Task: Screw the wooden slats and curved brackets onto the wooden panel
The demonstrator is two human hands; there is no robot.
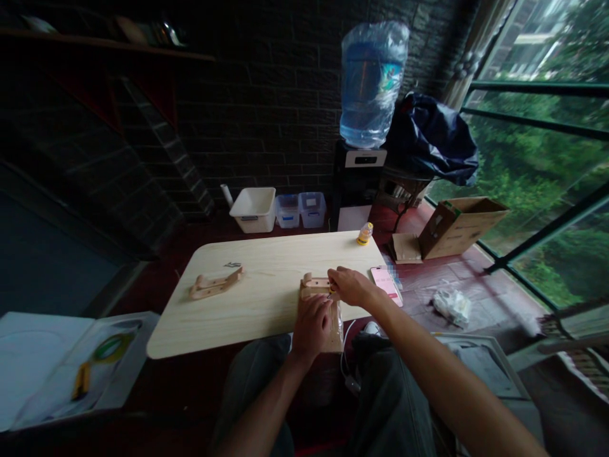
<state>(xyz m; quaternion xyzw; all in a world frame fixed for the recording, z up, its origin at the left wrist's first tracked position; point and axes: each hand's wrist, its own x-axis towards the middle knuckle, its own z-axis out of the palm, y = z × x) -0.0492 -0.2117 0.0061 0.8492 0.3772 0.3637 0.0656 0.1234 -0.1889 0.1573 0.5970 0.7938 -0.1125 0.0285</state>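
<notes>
My right hand (351, 286) is closed around what looks like a small yellow-handled screwdriver (332, 289), mostly hidden in the fingers. Its thin tip points down and left, toward my left fingertips. My left hand (313, 322) is closed over a wooden board (333, 343) that is partly wrapped in clear plastic and overhangs the table's front edge. Whatever its fingers pinch is too small to tell. Just beyond the fingers, a pale wooden piece with dark holes (314, 284) lies on the board. A similar wooden assembly (216, 283) rests apart at the table's left.
On the pale table (266, 254) are small metal parts (233, 264), a yellow-capped clear bottle (365, 233) and a phone (385, 284) at the right edge. Plastic bins (255, 209), a water dispenser (364, 162) and a cardboard box (457, 227) stand beyond. An open case (133, 336) sits left.
</notes>
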